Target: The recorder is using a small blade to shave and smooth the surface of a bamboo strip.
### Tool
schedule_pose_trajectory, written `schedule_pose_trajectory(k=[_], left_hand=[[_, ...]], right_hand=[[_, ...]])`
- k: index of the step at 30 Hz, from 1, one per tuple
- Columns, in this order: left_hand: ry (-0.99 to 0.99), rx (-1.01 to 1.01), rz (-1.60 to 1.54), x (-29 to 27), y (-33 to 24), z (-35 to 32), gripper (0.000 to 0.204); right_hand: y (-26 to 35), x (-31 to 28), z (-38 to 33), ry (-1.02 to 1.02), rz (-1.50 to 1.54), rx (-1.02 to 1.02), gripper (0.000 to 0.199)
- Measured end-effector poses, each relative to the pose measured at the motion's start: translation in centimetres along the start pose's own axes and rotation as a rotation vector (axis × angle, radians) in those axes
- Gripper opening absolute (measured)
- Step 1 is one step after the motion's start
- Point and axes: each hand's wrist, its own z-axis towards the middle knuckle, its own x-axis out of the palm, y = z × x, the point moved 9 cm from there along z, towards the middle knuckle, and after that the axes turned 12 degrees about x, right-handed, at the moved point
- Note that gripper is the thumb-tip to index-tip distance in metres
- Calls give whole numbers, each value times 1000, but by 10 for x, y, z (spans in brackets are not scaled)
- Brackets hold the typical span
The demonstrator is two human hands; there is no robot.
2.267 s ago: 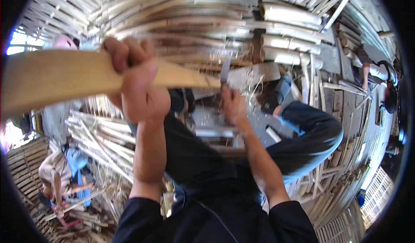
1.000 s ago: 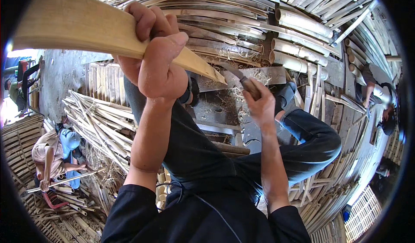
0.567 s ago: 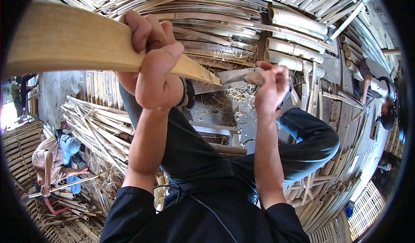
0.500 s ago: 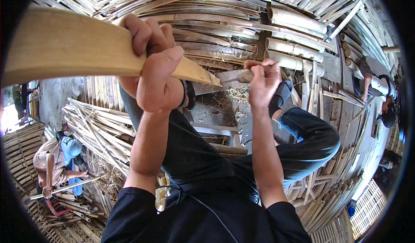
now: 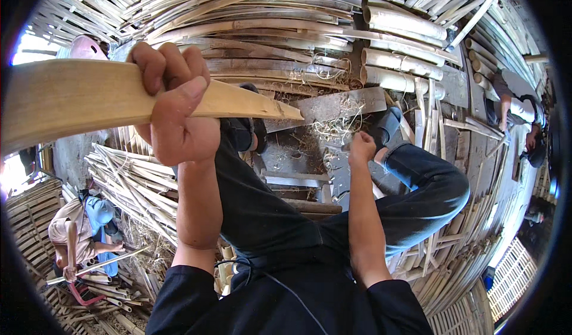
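Note:
A long, pale bamboo slat (image 5: pixel 71 94) crosses the upper left, its narrow, split end pointing right. My left hand (image 5: pixel 176 106) is closed around it, fingers over the top and thumb along the near side. The slat's tip lies over the left end of a grey wooden board (image 5: pixel 366 101). My right hand (image 5: pixel 361 148) is lower, beside my right foot, with its fingers curled closed. A small greyish bit shows at its fingertips, too unclear to name. Thin bamboo shavings (image 5: pixel 333 126) lie tangled between the board and my right hand.
Split bamboo strips (image 5: pixel 274 28) are stacked ahead, with thick bamboo poles (image 5: pixel 405 25) to their right. Another strip pile (image 5: pixel 134 183) lies at left. One person (image 5: pixel 89 222) handles a strip at lower left; another person (image 5: pixel 515 103) bends at far right.
My left hand and the slat have shifted left and down. My right hand has dropped toward me, away from the slat's tip; the rounded, handle-like piece seen at its fingers no longer shows clearly.

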Motion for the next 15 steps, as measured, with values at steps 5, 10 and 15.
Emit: schedule_pose_trajectory(k=[5, 10, 15], left_hand=[[39, -26, -41, -10, 2, 0, 26], [231, -126, -273, -5, 9, 6, 30], [321, -179, -438, 4, 15, 10, 33]], right_hand=[[-68, 45, -48, 447, 41, 719, 26], [28, 61, -84, 651, 424, 501, 32], [88, 76, -130, 865, -252, 183, 34]])
